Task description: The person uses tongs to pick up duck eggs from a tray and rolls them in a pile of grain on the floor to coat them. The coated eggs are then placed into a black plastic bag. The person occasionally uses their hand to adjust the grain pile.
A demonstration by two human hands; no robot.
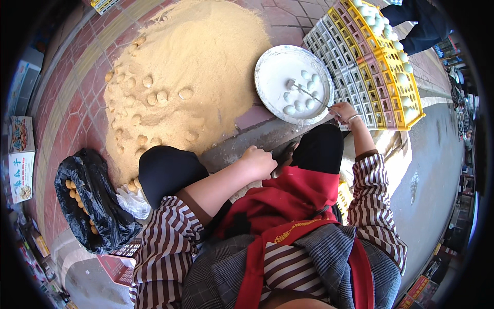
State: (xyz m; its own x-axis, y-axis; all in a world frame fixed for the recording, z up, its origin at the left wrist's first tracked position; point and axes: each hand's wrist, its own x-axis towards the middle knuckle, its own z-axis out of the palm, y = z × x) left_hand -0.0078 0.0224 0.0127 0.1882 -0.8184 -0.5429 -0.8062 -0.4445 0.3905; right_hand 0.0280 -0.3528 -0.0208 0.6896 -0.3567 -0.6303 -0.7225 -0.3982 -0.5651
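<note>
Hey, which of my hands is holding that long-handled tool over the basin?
Your right hand, gripping the long-handled tool by the basin; your left hand is apart from both, between your knees.

Toward eleven o'clock the grainy heap (206,51) is sandy yellow, its round lumps (162,97) a deeper tan. At one o'clock the basin (275,64) is white, the eggs (289,109) in it pale blue-green, the long-handled tool (292,84) greyish. At two o'clock the stacked crates (368,74) run grey, mauve-pink and yellow. The apron (298,190) is red, the sleeves (167,229) striped brown and white, the trousers (170,172) black, the paving (77,103) reddish.
</note>
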